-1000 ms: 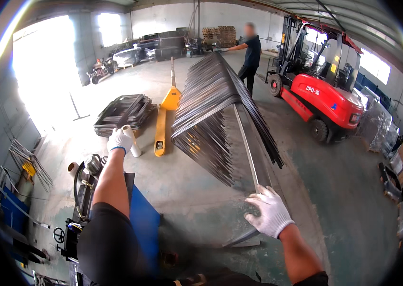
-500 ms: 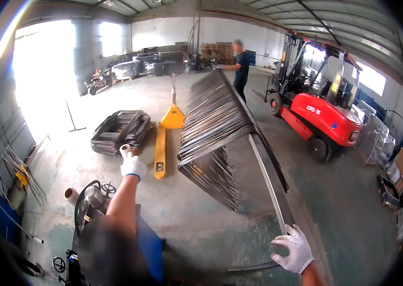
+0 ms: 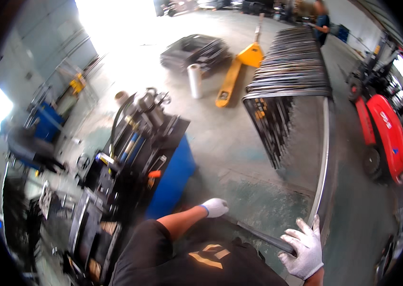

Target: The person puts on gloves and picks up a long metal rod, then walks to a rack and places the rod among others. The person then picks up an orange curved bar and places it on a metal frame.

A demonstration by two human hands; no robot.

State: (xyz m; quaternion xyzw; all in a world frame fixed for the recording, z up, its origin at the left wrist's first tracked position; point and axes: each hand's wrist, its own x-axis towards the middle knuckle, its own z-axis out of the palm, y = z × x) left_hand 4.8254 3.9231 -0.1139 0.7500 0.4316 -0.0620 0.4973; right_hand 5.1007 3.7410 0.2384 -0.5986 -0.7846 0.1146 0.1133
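Dark bar (image 3: pixel 258 232) — one, slanting in front of the person's torso. Left hand (image 3: pixel 216 208), white-gloved: curled at the bar's left end, grip cannot be told. Right hand (image 3: pixel 303 248), gloved: fingers spread at its right end, beside long metal rail (image 3: pixel 324 157). Stacked metal frames (image 3: pixel 292 66) — beyond.

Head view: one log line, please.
left hand: near dark bar | right hand: open, near bar, rail | metal frames: lined along rail

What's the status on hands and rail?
Right hand: fingers spread, at metal rail. Left hand: near dark bar, grip unclear. Rail carries hanging frames. Blue-sided machine close on left.
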